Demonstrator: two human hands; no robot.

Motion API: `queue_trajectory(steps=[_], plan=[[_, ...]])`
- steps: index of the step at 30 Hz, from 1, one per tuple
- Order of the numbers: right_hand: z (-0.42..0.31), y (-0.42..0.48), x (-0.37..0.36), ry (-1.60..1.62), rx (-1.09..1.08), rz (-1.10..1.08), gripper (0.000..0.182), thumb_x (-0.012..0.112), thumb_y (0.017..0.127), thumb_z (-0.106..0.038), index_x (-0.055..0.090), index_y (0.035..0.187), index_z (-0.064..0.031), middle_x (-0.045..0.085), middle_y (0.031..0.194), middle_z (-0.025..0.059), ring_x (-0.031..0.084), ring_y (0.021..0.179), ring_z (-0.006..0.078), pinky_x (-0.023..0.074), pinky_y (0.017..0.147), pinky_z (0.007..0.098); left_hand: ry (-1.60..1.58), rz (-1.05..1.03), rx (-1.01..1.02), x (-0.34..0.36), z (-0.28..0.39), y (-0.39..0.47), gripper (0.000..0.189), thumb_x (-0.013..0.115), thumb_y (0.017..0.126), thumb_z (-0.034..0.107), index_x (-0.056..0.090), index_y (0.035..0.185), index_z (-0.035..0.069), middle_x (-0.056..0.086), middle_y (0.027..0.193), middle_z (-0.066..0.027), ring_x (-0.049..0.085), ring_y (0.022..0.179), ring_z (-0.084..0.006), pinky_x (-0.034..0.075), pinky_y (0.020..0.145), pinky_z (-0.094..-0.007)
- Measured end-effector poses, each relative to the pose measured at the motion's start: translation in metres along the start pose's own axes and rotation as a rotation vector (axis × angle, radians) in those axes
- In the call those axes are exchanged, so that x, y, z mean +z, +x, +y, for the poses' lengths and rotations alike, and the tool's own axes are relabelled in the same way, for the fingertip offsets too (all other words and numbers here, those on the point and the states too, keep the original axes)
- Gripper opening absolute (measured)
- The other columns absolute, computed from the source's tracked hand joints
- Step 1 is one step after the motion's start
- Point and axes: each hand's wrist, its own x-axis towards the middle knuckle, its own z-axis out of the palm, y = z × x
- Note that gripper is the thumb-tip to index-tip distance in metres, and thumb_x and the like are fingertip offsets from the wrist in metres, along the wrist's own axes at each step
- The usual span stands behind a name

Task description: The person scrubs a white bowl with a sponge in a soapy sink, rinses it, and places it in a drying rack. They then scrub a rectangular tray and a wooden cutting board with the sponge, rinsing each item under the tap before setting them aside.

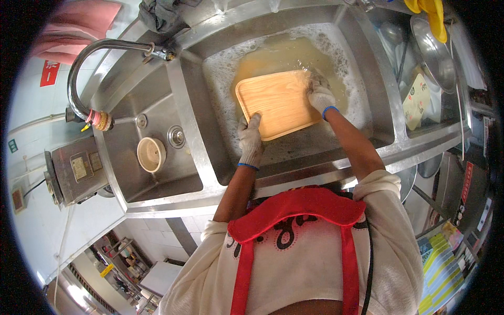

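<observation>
A rectangular wood-grain tray [277, 104] with a raised rim lies tilted over the murky, foamy water [287, 49] of the large sink basin. My left hand [251, 136], in a whitish knit glove with a blue cuff edge, grips its near left corner, thumb on top. At the tray's right edge is my right hand [321, 92], gloved the same way, fingers curled against the far right corner. Those fingers look grey and blurred, so whether they hold the rim or a scrubber is unclear. Small droplets fly up beside them.
A smaller left basin [157, 98] holds a beige plastic strainer bowl [151, 154] beside a drain [176, 136]. A curved metal faucet [75, 75] arches over it. The right basin holds a metal bowl [433, 53] and a cream-coloured board [416, 101]. Yellow gloves [431, 17] hang at the far right.
</observation>
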Motion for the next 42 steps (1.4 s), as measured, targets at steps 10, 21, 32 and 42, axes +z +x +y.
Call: queue_trajectory(steps=[10, 21, 32, 42], plan=[[-0.094, -0.027, -0.041, 0.207, -0.228, 0.123, 0.041, 0.048, 0.077, -0.017, 0.047, 0.118, -0.0123, 0.048, 0.121, 0.0121, 0.046, 0.109, 0.0300, 0.0396, 0.089, 0.0372, 0.085, -0.197, 0.122, -0.006, -0.012, 0.010, 0.027, 0.059, 0.081, 0.019, 0.056, 0.100, 0.001, 0.059, 0.087, -0.0061, 0.054, 0.075, -0.0143, 0.043, 0.067, -0.0277], [-0.136, -0.071, -0.082, 0.552, -0.571, -0.238, 0.039, 0.048, 0.076, -0.003, 0.047, 0.114, -0.0141, 0.057, 0.106, 0.0108, 0.055, 0.098, 0.0280, 0.0445, 0.081, 0.0355, 0.270, -0.097, 0.170, -0.010, -0.021, 0.018, 0.052, 0.053, 0.080, 0.046, 0.055, 0.105, 0.000, 0.059, 0.091, -0.0130, 0.054, 0.082, -0.0218, 0.042, 0.075, -0.0332], [-0.023, -0.092, -0.078, 0.464, -0.613, -0.387, 0.030, 0.046, 0.071, -0.001, 0.059, 0.096, -0.0104, 0.062, 0.093, 0.0109, 0.060, 0.085, 0.0268, 0.0471, 0.074, 0.0336, 0.138, -0.251, 0.197, -0.002, -0.014, 0.013, 0.027, 0.055, 0.080, 0.013, 0.053, 0.105, 0.001, 0.059, 0.093, -0.0088, 0.055, 0.082, -0.0165, 0.045, 0.072, -0.0287], [-0.021, -0.039, -0.034, 0.026, -0.133, -0.077, 0.026, 0.051, 0.075, -0.018, 0.057, 0.095, -0.0026, 0.060, 0.092, 0.0178, 0.059, 0.087, 0.0319, 0.0470, 0.072, 0.0405, 0.084, -0.271, 0.209, -0.005, -0.019, 0.018, 0.028, 0.055, 0.081, 0.011, 0.051, 0.107, 0.001, 0.059, 0.092, -0.0067, 0.055, 0.080, -0.0146, 0.044, 0.071, -0.0272]])
